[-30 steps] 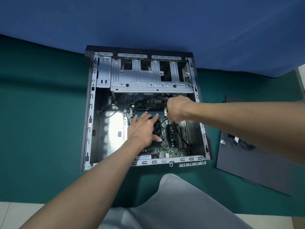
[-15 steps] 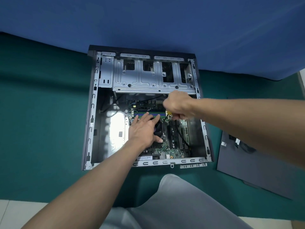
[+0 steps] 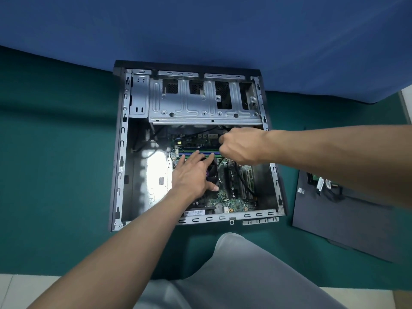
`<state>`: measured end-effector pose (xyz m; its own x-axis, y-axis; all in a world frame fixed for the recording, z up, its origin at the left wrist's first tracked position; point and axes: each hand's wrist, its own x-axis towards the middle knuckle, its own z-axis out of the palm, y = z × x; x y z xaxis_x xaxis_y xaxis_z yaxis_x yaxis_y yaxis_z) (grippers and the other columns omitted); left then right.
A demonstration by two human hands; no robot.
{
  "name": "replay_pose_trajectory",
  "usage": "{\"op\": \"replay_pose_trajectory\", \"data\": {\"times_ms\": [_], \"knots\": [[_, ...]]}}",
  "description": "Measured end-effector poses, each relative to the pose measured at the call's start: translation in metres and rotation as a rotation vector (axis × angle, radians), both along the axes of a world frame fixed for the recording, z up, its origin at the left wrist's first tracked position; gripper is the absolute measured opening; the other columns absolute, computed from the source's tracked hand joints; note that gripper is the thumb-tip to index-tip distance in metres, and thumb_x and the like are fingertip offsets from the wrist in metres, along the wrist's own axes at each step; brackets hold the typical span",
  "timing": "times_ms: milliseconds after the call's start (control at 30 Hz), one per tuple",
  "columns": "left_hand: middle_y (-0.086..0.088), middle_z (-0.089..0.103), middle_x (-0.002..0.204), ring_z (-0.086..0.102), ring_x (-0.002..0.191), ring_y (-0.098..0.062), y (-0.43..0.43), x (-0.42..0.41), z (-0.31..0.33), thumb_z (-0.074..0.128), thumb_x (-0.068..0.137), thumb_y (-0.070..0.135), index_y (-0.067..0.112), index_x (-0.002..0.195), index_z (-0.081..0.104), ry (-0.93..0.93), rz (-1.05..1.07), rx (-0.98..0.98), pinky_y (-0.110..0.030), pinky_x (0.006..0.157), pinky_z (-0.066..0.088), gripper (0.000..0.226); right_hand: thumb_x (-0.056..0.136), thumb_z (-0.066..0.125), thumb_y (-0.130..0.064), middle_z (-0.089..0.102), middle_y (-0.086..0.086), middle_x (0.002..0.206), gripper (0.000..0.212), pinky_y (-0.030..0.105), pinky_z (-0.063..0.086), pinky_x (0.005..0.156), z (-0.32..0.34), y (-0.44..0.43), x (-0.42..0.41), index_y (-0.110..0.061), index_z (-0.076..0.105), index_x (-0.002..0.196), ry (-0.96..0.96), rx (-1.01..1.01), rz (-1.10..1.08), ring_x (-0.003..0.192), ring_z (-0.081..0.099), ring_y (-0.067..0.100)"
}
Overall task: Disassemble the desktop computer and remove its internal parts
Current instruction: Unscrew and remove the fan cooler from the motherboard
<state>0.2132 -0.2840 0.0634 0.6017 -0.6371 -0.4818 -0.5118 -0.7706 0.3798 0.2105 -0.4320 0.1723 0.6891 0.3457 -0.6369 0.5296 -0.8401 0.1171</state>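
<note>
- Green cloth [image 3: 55, 152] covers the floor, with a blue backdrop [image 3: 200, 30] behind it. The desktop computer case [image 3: 121, 152] lies open on its side in the middle of the cloth, in front of the person's knee.
- Inside, the motherboard [image 3: 236, 204] sits in the near right part of the case, below the bare metal drive cage [image 3: 200, 103].
- The left hand [image 3: 191, 177] lies flat on the cooler fan [image 3: 213, 172], fingers straight and spread, tips reaching the memory slots [image 3: 207, 150].
- The right hand [image 3: 242, 146] is clenched just below the cage edge. What its fingers hold is hidden. A black cable [image 3: 244, 184] runs out from under it across the board.
- A dark side panel [image 3: 345, 219] lies on the cloth to the right, with loose removed parts [image 3: 323, 186] on it.
- Risk: if the right hand is tugging a lead by its wire, the plug or socket may tear, or the board may flex. Weight on the fan could bend its blades. The knuckles sit close to the cage's metal edge.
- Compared with a second ago, the right hand has lifted away from the end of the memory slots toward the cage, while the left hand stays pressed on the fan.
</note>
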Motion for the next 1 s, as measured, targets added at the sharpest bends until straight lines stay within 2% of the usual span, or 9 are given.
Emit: {"op": "replay_pose_trajectory", "data": {"times_ms": [133,267,333,500,633,733,833,933,1000], "knots": [[0.001,0.017,0.16,0.001,0.149,-0.013,0.0,0.001,0.0,0.069,0.075,0.059,0.032,0.153,0.012,0.006,-0.007,-0.003,-0.039,0.12,-0.004,0.1,0.091,0.061,-0.029,0.055,0.007,0.06,0.035,0.024,0.041,0.046,-0.005,0.004,0.003,-0.009,0.054,0.064,0.039,0.267,-0.666,0.053,0.057,0.019],[0.002,0.017,0.16,0.001,0.148,-0.013,0.001,0.0,-0.001,0.069,0.075,0.059,0.032,0.153,0.012,0.005,0.014,-0.017,-0.038,0.119,-0.004,0.101,0.1,0.042,-0.022,0.056,0.008,0.055,0.026,0.018,0.03,0.033,-0.008,0.013,0.011,0.0,0.054,0.095,0.164,0.505,-1.639,0.031,0.043,0.011],[0.002,0.017,0.16,0.001,0.148,-0.012,0.001,0.0,-0.001,0.069,0.074,0.058,0.032,0.153,0.012,0.01,0.014,-0.017,-0.038,0.119,-0.005,0.101,0.101,0.034,-0.016,0.051,0.005,0.055,0.021,0.018,0.024,0.031,-0.002,0.012,0.015,-0.002,0.05,0.099,0.319,0.417,-1.647,0.036,0.036,0.008],[0.002,0.018,0.16,0.001,0.148,-0.012,0.0,0.0,-0.002,0.07,0.074,0.058,0.031,0.153,0.013,0.009,0.017,-0.011,-0.039,0.12,-0.004,0.101,0.093,0.048,-0.006,0.056,0.009,0.069,0.023,0.023,0.036,0.04,0.005,0.017,0.011,-0.006,0.053,0.07,0.074,0.08,-0.696,0.054,0.051,0.016],[0.003,0.018,0.16,0.001,0.148,-0.012,-0.001,-0.001,-0.003,0.07,0.074,0.058,0.032,0.153,0.013,0.001,0.018,-0.009,-0.038,0.12,-0.004,0.102,0.091,0.045,-0.002,0.043,0.004,0.057,0.033,0.022,0.031,0.038,0.009,0.011,0.009,-0.01,0.039,0.06,0.011,0.041,-0.246,0.047,0.043,0.014],[0.002,0.019,0.16,0.002,0.148,-0.012,0.001,0.0,-0.004,0.071,0.073,0.058,0.032,0.153,0.014,0.008,0.02,-0.026,-0.038,0.119,-0.005,0.102,0.092,0.055,-0.014,0.05,0.004,0.056,0.029,0.024,0.038,0.041,0.002,0.002,0.011,-0.007,0.053,0.063,0.039,0.149,-0.35,0.048,0.048,0.016],[0.001,0.02,0.16,0.003,0.148,-0.013,0.002,0.0,-0.004,0.071,0.073,0.058,0.031,0.153,0.017,-0.002,0.017,-0.038,-0.04,0.12,-0.003,0.1,0.089,0.061,-0.046,0.062,0.006,0.05,0.048,0.023,0.045,0.049,-0.004,0.002,0.006,-0.005,0.066,0.066,0.051,0.386,-0.849,0.044,0.057,0.017],[0.001,0.021,0.159,0.003,0.148,-0.013,0.001,0.0,-0.004,0.072,0.073,0.057,0.031,0.153,0.016,0.004,0.022,-0.05,-0.039,0.119,-0.004,0.101,0.098,0.049,-0.034,0.059,0.007,0.047,0.039,0.018,0.036,0.036,-0.009,0.007,0.006,-0.003,0.059,0.077,0.084,0.483,-1.383,0.029,0.049,0.013],[0.001,0.02,0.16,0.003,0.148,-0.013,0.002,0.0,-0.004,0.071,0.073,0.057,0.031,0.153,0.015,0.011,0.022,-0.045,-0.039,0.119,-0.004,0.102,0.1,0.04,-0.019,0.053,0.007,0.053,0.024,0.016,0.027,0.033,-0.006,0.01,0.011,-0.005,0.052,0.085,0.184,0.436,-1.524,0.031,0.041,0.011]]}}
